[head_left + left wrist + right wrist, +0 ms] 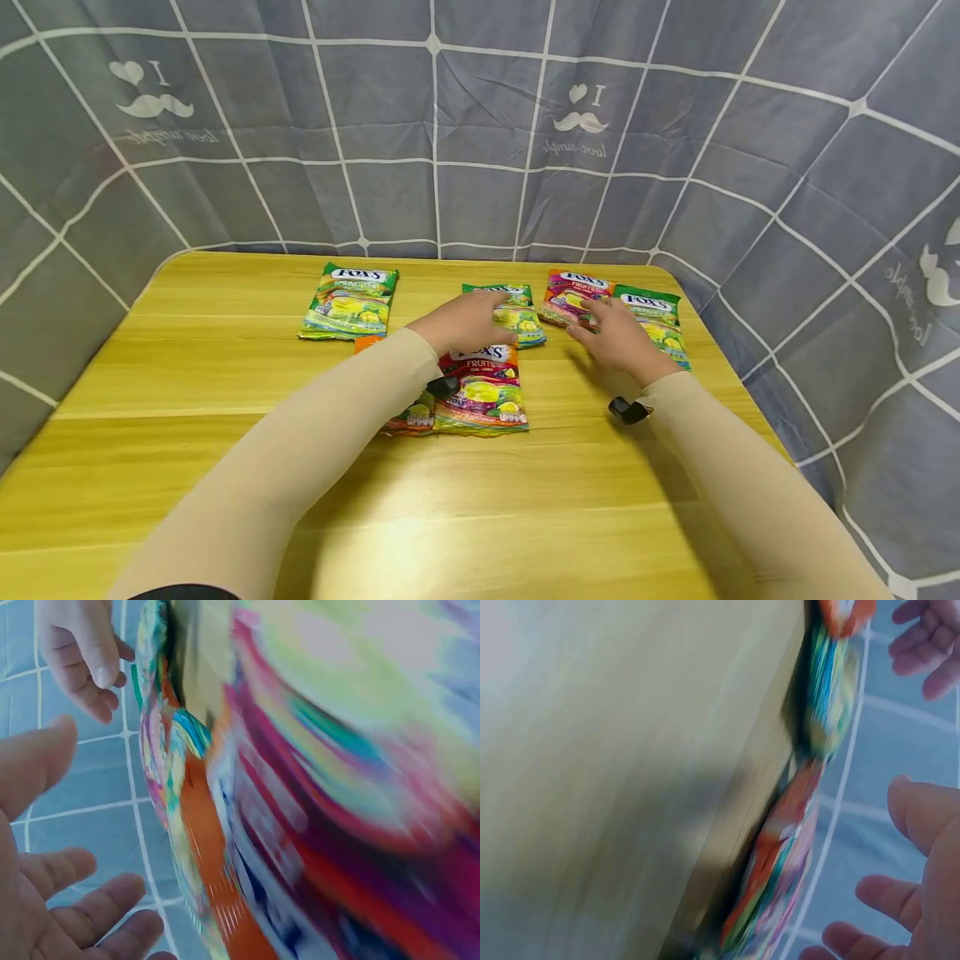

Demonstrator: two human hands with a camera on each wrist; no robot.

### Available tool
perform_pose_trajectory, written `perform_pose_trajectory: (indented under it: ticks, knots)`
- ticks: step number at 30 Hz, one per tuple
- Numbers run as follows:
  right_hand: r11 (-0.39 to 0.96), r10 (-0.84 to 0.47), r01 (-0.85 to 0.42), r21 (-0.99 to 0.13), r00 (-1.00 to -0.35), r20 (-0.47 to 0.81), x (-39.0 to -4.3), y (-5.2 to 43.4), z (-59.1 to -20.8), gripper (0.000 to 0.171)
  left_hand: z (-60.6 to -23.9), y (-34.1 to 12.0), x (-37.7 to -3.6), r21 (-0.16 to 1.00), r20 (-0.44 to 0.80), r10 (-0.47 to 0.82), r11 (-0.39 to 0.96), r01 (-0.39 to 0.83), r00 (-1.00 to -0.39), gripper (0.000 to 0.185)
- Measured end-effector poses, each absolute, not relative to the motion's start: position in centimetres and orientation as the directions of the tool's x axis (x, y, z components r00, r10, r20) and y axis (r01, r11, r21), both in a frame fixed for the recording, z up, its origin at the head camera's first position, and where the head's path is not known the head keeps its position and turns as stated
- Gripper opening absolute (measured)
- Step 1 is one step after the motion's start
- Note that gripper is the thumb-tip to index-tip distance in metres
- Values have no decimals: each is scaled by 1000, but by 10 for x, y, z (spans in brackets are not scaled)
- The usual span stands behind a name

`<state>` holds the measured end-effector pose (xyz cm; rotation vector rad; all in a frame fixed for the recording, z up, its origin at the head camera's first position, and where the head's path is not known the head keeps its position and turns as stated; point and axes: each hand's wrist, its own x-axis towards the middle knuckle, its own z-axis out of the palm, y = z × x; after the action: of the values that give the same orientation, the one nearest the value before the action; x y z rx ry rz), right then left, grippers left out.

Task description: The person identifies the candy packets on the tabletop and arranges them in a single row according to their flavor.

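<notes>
My left hand [471,322] is over the middle of the table, its fingers spread and holding nothing. Beneath and beside it lie a green Fox's candy bag [522,321] and a red Fox's Fruits candy bag [483,396]. An orange-topped candy bag [411,419] is mostly hidden under the left sleeve. My right hand [618,337], fingers apart and nothing in them, hovers near another red Fruits bag [573,293] and a green bag [654,317]. Large and blurred in the left wrist view is a red bag [300,825]; the left fingers [105,907] stay clear of it.
Farther left on the wooden table [187,367] lies one more green candy bag [350,302]. A grey checked curtain [390,125] hangs behind the table and along both sides. A small black camera [630,410] is strapped at the right wrist.
</notes>
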<state>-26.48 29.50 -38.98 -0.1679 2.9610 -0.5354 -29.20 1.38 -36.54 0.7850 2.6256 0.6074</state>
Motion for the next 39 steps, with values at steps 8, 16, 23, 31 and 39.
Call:
perform_pose_trajectory:
  ticks: [8, 16, 23, 31, 39]
  knots:
    - [928, -55, -16, -372, -994, -92, -285, 320, -398, 73, -373, 50, -307, 568, -198, 600, 714, 409, -775, 86]
    - [926, 1, 56, -373, -989, -145, -299, 328, -405, 75, -380, 80, -315, 613, -225, 627, 686, 392, -745, 86]
    - [942, 21, 74, -327, -986, -164, -303, 325, -410, 79, -387, 98, -322, 633, -258, 639, 678, 373, -725, 88]
    - [954, 13, 61, -293, -987, -163, -302, 327, -411, 80, -393, 108, -323, 572, -288, 594, 735, 363, -751, 86]
    - [975, 24, 69, -211, -977, -210, -302, 332, -414, 74, -390, 117, -319, 488, -325, 584, 777, 397, -744, 86]
